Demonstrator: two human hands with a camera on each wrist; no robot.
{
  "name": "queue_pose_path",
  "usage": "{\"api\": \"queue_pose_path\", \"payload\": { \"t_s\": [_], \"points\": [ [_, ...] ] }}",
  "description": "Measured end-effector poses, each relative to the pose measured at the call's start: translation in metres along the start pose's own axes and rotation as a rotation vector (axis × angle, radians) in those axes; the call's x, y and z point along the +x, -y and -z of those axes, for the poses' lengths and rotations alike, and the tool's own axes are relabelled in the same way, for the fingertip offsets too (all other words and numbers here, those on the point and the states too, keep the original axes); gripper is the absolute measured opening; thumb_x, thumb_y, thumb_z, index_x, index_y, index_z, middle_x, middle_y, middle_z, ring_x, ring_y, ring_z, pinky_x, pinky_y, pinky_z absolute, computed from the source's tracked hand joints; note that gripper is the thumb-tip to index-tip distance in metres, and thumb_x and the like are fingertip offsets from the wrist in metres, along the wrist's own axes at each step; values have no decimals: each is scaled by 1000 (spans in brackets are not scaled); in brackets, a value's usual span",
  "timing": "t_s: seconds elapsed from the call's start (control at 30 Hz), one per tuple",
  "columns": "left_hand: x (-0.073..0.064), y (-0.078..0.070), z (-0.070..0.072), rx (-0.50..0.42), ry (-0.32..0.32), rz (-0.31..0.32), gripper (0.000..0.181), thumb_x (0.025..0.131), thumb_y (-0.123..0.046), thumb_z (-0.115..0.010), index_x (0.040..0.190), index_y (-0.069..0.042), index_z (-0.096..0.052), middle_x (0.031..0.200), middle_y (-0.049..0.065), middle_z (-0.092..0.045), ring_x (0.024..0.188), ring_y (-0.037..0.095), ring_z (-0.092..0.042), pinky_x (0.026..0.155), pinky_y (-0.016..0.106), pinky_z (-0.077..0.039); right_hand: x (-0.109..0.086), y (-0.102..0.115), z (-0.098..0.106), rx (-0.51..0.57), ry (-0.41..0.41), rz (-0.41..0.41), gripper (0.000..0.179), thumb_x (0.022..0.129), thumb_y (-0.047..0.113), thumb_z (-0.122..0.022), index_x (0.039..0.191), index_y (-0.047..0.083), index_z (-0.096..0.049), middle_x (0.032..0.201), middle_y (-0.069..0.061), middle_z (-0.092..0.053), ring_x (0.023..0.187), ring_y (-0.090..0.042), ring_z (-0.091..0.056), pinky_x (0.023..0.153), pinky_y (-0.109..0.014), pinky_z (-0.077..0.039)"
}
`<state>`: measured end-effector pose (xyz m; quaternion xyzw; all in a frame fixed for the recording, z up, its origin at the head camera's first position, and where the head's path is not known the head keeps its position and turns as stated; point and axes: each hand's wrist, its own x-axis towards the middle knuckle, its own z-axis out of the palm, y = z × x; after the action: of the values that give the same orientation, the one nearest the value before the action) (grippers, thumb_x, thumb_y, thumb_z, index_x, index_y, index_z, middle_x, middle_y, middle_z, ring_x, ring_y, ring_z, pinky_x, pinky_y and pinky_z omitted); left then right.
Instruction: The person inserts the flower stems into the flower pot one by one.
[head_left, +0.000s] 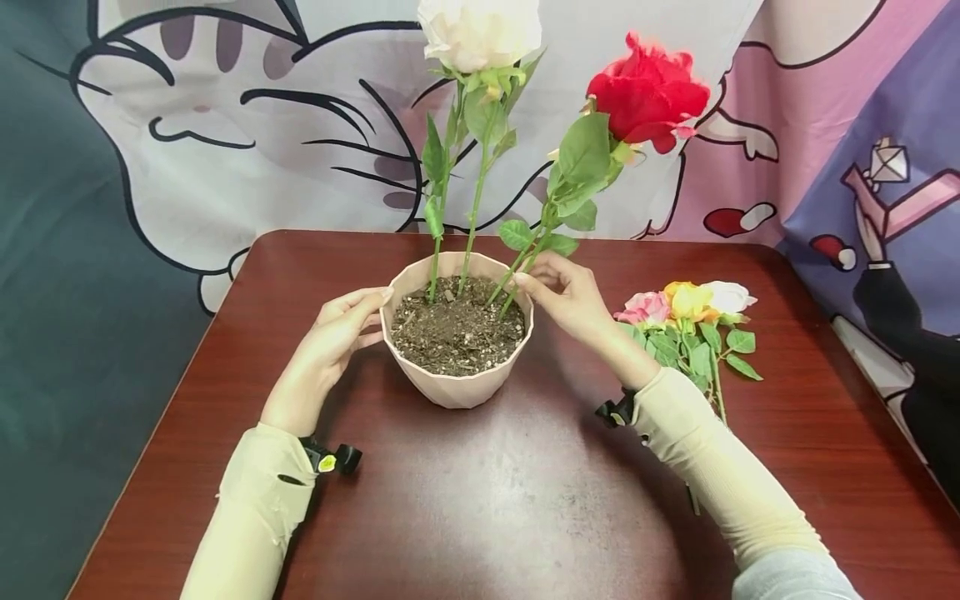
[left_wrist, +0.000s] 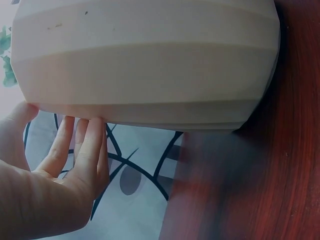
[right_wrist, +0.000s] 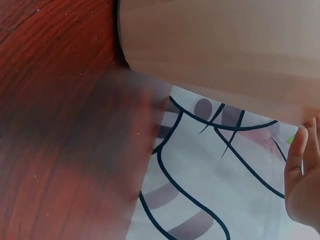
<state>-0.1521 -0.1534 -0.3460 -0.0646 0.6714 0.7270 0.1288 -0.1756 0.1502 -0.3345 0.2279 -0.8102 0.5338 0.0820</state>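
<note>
Since the pot (head_left: 457,385) stands on the table (head_left: 465,508), its left rim grasped by the left hand (head_left: 330,343) and its right rim by the right hand (head_left: 572,300), light, even pressure from both sides seems best, sparing the stems (head_left: 501,287) just inside its right rim and leaving the red rose (head_left: 648,96) and white rose (head_left: 480,35) above the pot unshaken.
</note>
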Motion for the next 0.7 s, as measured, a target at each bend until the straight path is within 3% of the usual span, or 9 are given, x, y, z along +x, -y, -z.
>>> {"api": "queue_pose_path", "payload": {
  "t_s": [0.13, 0.33, 0.47, 0.7],
  "points": [
    [-1, 3, 0, 3, 0, -4, 15, 91, -27, -61, 102, -17, -61, 89, -9, -62, 79, 2, -61, 71, 19, -53, -2, 1, 1, -49, 22, -16, 15, 89, 13, -65, 102, 6, -64, 97, -10, -70, 90, -16, -67, 82, -25, -51],
    [-2, 6, 1, 9, 8, 0, 20, 91, -28, -61, 107, -14, -59, 87, -9, -62, 79, 2, -61, 71, 20, -53, -11, 0, 3, -21, 17, 54, 21, 85, 12, -69, 104, 7, -62, 103, -4, -70, 94, -10, -65, 85, -25, -50],
    [-2, 6, 1, 9, 5, -7, 23, 91, -28, -61, 108, -13, -59, 88, -9, -62, 79, 2, -61, 72, 20, -53, -17, 6, 6, 26, -24, 80, 28, 82, 4, -71, 108, 1, -59, 103, -11, -69, 96, -13, -65, 89, -27, -49],
    [-1, 1, 0, 11, 3, -15, 23, 91, -27, -61, 109, -13, -59, 91, -7, -61, 79, 2, -61, 72, 20, -53, -27, 29, 21, -21, -50, 91, 32, 79, -4, -71, 108, -7, -58, 103, -20, -67, 94, -26, -65, 84, -33, -51]
  ]
}}
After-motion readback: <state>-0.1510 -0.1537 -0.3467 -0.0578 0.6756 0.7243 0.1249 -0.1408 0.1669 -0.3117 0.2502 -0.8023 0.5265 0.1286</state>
